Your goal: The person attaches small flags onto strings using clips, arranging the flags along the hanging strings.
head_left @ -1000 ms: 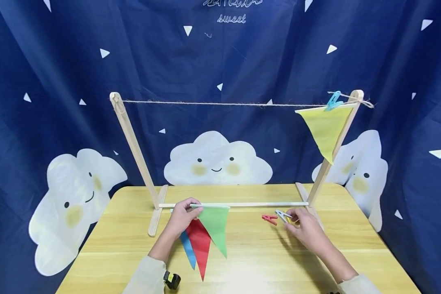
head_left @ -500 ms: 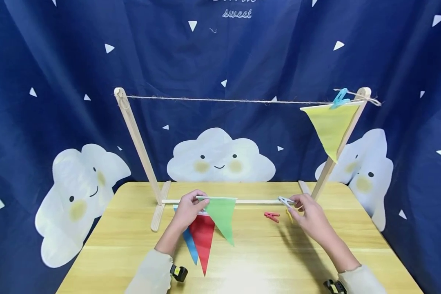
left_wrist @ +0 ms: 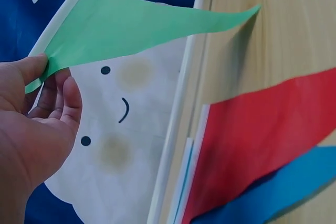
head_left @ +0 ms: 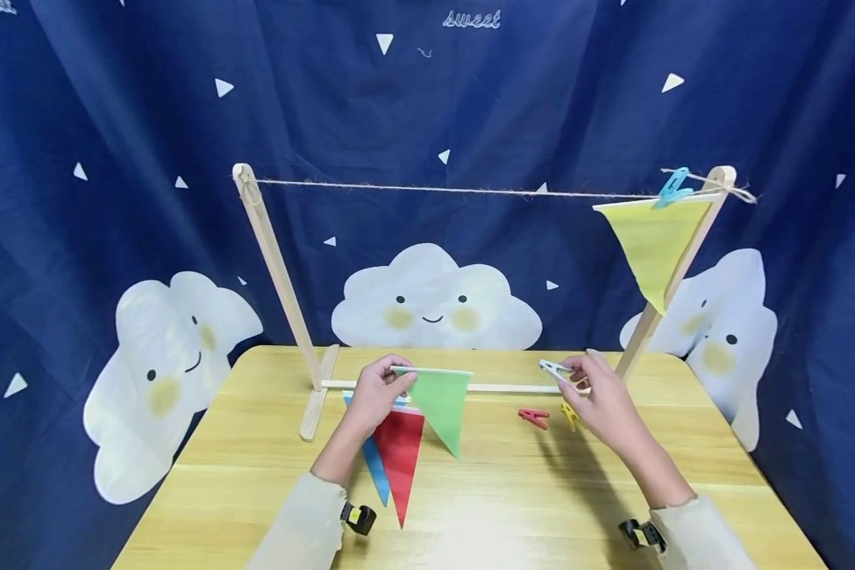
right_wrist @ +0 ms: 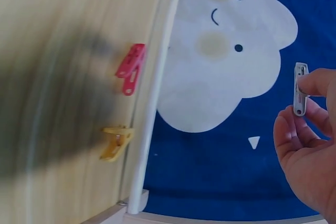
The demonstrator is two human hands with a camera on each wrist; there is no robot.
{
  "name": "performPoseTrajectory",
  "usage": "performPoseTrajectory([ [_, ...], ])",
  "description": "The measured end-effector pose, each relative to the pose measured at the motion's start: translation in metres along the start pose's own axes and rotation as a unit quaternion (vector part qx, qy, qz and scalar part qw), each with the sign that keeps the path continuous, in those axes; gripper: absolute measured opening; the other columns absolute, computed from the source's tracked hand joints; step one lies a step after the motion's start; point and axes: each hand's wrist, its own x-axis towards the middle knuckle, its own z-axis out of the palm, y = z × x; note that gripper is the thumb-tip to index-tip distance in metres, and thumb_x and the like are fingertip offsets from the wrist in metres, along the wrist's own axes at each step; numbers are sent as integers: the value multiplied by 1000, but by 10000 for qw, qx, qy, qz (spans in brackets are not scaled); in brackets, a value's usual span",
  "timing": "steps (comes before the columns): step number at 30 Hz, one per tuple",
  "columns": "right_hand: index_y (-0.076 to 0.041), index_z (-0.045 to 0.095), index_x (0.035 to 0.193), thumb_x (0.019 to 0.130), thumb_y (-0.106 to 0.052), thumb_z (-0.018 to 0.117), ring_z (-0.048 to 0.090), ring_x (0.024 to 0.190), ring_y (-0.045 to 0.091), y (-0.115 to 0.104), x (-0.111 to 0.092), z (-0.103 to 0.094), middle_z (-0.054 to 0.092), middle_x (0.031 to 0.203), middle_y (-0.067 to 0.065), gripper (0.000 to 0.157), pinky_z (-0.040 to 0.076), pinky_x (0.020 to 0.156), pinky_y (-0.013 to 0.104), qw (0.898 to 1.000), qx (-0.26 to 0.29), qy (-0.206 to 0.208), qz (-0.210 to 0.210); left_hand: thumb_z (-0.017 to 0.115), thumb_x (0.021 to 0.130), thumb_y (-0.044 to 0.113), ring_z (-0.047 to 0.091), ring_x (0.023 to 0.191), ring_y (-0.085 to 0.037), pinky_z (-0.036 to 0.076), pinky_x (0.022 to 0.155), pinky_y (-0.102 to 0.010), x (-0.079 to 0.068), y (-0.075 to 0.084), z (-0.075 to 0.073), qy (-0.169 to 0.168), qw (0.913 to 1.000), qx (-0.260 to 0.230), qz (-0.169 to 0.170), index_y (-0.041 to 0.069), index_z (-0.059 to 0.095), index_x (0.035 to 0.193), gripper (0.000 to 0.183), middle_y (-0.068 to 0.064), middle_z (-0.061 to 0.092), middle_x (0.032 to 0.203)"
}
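My left hand [head_left: 375,396] pinches one end of the white-edged top of a green pennant [head_left: 442,408], which hangs point down above the table. In the left wrist view, the thumb [left_wrist: 34,66] presses on that corner. A red pennant [head_left: 400,451] and a blue pennant [head_left: 374,467] lie overlapped on the table below this hand. My right hand [head_left: 602,400] holds a pale grey-white clothespin [head_left: 554,370] between thumb and fingers, raised off the table. Beneath it lie a red clothespin [head_left: 533,417] and a yellow clothespin [head_left: 569,415].
A wooden frame has a left post [head_left: 278,277], a right post and a low crossbar [head_left: 513,388]. Twine [head_left: 435,188] runs between the post tops. A yellow pennant [head_left: 655,245] hangs at its right end from a blue clothespin [head_left: 673,188]. A dark curtain [head_left: 328,95] hangs behind.
The right hand has lifted the grey-white clothespin away from the red and yellow ones. The left hand has raised the green pennant off the red and blue pennants. The view has shifted slightly.
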Motion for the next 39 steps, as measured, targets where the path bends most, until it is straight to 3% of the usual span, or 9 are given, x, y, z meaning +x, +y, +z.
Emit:
performPoseTrajectory([
  [5,0,66,107,85,2,77,64,83,25,-5,9,-5,64,96,13,24,59,69,38,9999,-17,125,-84,73,95,5,58,68,-20,54,67,-28,0,6,4,67,9997,-181,130,0,72,105,11,-5,62,78],
  [10,-1,68,107,84,3,78,64,83,24,-10,17,-13,64,98,12,25,57,70,35,9993,-56,306,-189,73,95,5,56,66,-12,50,63,-22,3,15,10,236,9990,-277,251,0,72,103,10,-5,64,80],
  [15,-2,69,108,83,2,79,63,81,22,-13,27,-21,64,97,11,28,51,71,22,9982,-137,403,-428,73,95,6,58,70,-15,52,65,-23,6,26,18,302,9987,-309,281,1,72,105,11,-3,65,80],
  [21,0,67,110,82,3,80,59,80,19,-21,40,-32,62,95,11,30,46,72,16,9979,-231,337,-511,73,96,9,57,71,-19,50,63,-23,9,36,23,220,9989,-178,372,3,72,106,11,-6,63,80],
  [28,0,66,110,83,3,80,60,83,20,-28,51,-41,63,96,11,30,48,74,16,9977,-288,327,-525,72,97,11,59,74,-15,53,68,-20,12,47,31,95,9982,-250,541,4,72,106,11,-6,66,87],
  [39,-2,66,113,85,3,79,61,84,21,-41,67,-55,62,98,11,31,46,78,20,9964,-306,434,-663,73,96,11,52,71,-13,47,65,-22,19,61,42,52,9960,-529,712,2,72,107,14,1,62,80],
])
